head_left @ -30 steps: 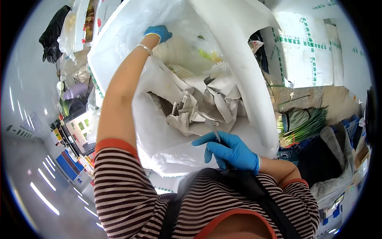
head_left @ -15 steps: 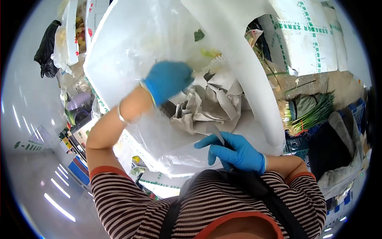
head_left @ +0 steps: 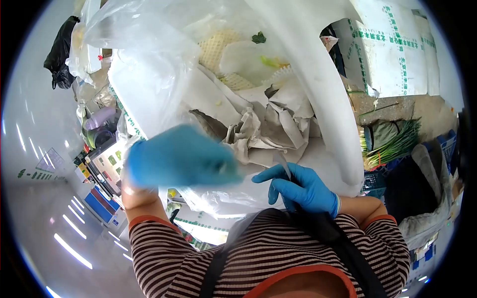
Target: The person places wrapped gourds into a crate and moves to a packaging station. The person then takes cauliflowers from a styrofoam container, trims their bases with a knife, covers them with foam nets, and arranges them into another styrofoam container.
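My left hand (head_left: 181, 156), in a blue glove, is smeared by motion over the near left side of a white container (head_left: 325, 94); its fingers and anything in them are unclear. At the container's near edge, my right hand (head_left: 310, 191), also gloved in blue, is closed round a slim grey knife (head_left: 282, 163) whose handle is hidden. Inside the container lie crumpled grey paper (head_left: 273, 126), pale foam netting (head_left: 217, 48), a dark green leaf (head_left: 258, 37) and a yellow-green scrap (head_left: 273, 62). Clear plastic (head_left: 149, 54) hangs over its left side.
To the right are a white box (head_left: 390, 49) with green print, a bundle of green stalks (head_left: 397, 144) and a dark bin (head_left: 415, 188) with a grey rim. A black bag (head_left: 62, 54) hangs at the upper left, above a purple bottle (head_left: 101, 117).
My left hand has come from the container's far side down and back towards my body. The clear plastic has shifted left, uncovering foam netting. My right hand keeps its hold on the knife.
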`<control>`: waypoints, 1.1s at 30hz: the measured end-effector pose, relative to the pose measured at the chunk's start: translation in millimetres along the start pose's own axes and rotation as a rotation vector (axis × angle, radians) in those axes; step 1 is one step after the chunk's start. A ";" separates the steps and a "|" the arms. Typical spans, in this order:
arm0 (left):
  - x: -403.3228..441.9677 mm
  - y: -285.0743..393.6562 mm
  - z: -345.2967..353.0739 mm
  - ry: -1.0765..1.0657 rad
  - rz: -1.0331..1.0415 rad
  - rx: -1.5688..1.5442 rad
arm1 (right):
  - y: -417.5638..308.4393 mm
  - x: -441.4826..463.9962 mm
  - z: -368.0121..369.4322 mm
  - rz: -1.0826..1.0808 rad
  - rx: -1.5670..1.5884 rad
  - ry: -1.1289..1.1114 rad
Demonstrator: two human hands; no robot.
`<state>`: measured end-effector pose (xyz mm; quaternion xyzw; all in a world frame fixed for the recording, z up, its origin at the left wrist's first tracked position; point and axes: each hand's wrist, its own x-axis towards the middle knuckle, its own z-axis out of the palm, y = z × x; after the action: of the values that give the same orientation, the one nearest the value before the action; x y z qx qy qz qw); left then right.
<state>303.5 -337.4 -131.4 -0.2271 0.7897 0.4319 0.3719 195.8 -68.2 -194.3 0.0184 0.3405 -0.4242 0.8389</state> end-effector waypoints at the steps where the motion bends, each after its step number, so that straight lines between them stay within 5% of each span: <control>1: 33.3 4.5 -1.9 -0.346 -0.078 0.044 | 0.2 0.5 0.5 0.001 0.002 -0.001; 3: 102.6 -46.6 2.3 0.114 -0.082 -0.186 | 1.5 1.3 0.8 -0.002 0.012 0.000; 5: 191.0 -138.6 -7.3 0.600 0.045 0.354 | 3.2 2.8 -0.6 0.007 0.005 0.009; 6: 219.5 -161.7 -15.3 0.681 0.069 0.433 | 3.9 2.7 -1.2 0.014 0.005 0.016; 10: 305.4 -168.1 -5.8 0.409 0.439 0.810 | 2.7 3.3 -2.7 0.027 0.020 0.013; 13: 331.8 -148.8 11.1 0.108 0.013 1.114 | 1.8 3.4 -3.2 0.031 -0.002 -0.001; 16: 315.5 -153.3 17.8 0.243 0.042 1.174 | -0.3 1.5 -4.6 0.035 0.011 0.012; 19: 252.5 -133.6 17.1 0.138 -0.126 1.061 | -1.6 -3.2 -7.6 0.040 0.050 0.013; 21: 197.2 -151.1 19.1 0.308 0.077 1.137 | -1.4 -4.2 -7.8 0.017 0.051 -0.005; 23: 150.8 -154.6 18.8 0.349 -0.103 0.943 | -2.0 -5.6 -5.9 0.002 0.047 0.001; 26: 110.9 -207.4 30.5 0.784 0.069 0.221 | -0.3 -6.0 -4.7 0.001 0.037 -0.034; 28: 109.5 -212.3 28.9 0.872 0.057 0.089 | 2.0 -4.0 -5.3 -0.008 0.036 -0.037; 33: 136.5 -166.6 22.8 1.111 -0.183 -0.796 | 3.4 -2.0 -0.7 -0.010 0.023 -0.025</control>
<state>341.0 -410.3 -331.8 -0.5999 0.6221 0.4755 -0.1644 197.0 -64.3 -194.6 0.0212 0.3252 -0.4327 0.8406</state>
